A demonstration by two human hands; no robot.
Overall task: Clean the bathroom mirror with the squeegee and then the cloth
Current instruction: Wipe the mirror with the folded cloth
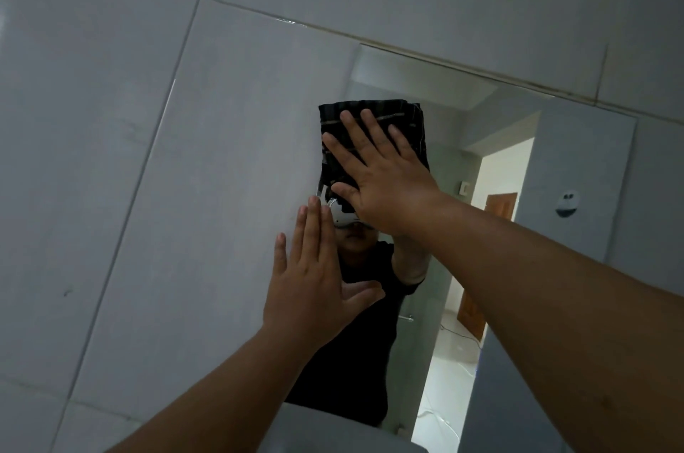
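Two bare hands press flat against the wall-mounted mirror (510, 141), near its left edge. Higher up, the right hand (377, 175) spreads its open fingers over a dark folded cloth (407, 119), pinning it to the glass. Below it, the left hand (314, 286) lies open-fingered, straddling the mirror's edge and the grey tiled wall (148, 156).
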